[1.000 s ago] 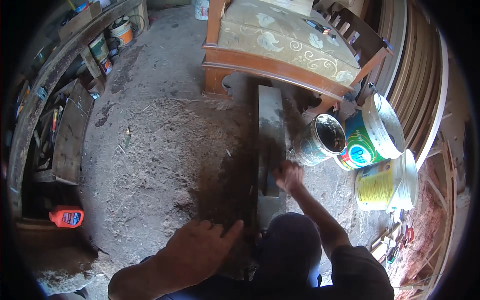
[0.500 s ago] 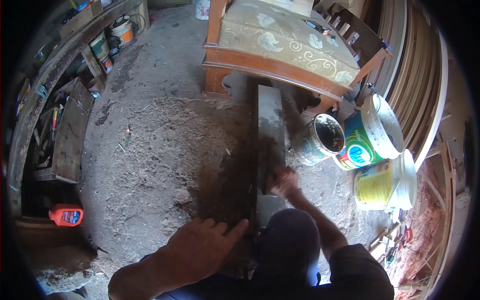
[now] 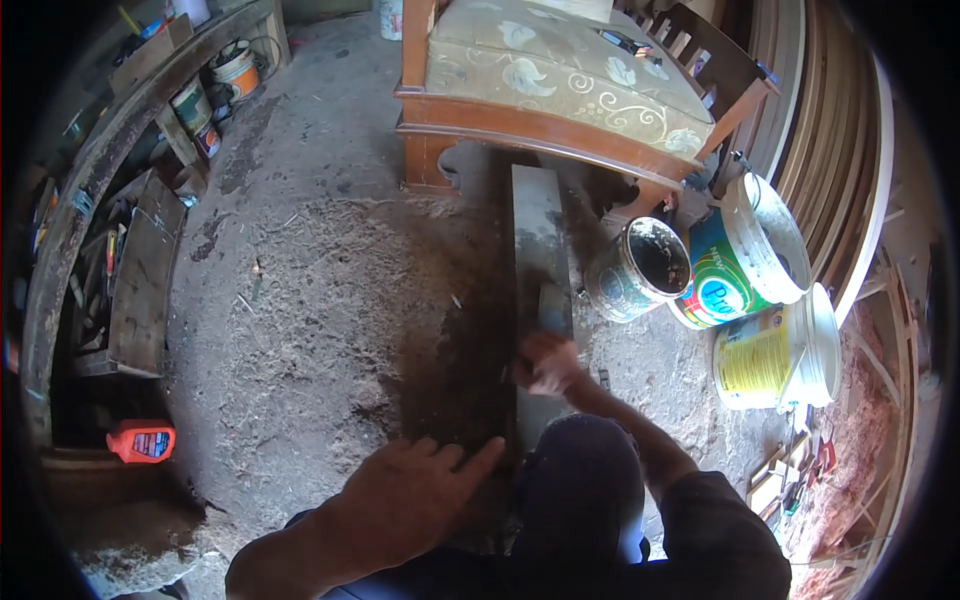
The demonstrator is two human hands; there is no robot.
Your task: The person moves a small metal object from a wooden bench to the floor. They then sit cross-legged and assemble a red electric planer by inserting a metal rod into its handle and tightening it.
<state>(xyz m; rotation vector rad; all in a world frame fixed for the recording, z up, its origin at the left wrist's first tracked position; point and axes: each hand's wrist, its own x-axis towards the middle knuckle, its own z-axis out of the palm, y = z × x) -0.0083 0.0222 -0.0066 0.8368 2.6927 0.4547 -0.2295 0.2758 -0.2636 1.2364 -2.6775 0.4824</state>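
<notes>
A long grey plank (image 3: 537, 215) runs from beneath the chair toward my knee, its middle dark and wet-looking. My right hand (image 3: 548, 363) is closed in a fist over the plank's nearer half. Whatever it grips, if anything, is hidden under the fingers. Just beyond the fist a paler rectangular patch shows on the plank. My left hand (image 3: 415, 490) lies lower and to the left, back upward, index finger stretched toward the plank's left edge and the other fingers slightly bent. Nothing shows in it.
A wooden chair (image 3: 545, 125) with a floral cushion (image 3: 560, 75) stands over the plank's far end. On the right are a dirty open bucket (image 3: 640, 270), a green-labelled bucket (image 3: 725, 280) and a yellow-labelled one (image 3: 765, 355). A red bottle (image 3: 140, 441) and a wooden box (image 3: 145, 275) are at left.
My right hand has shifted a little to the left across the plank, still closed. The left hand has stayed nearly in place. The view has tilted slightly.
</notes>
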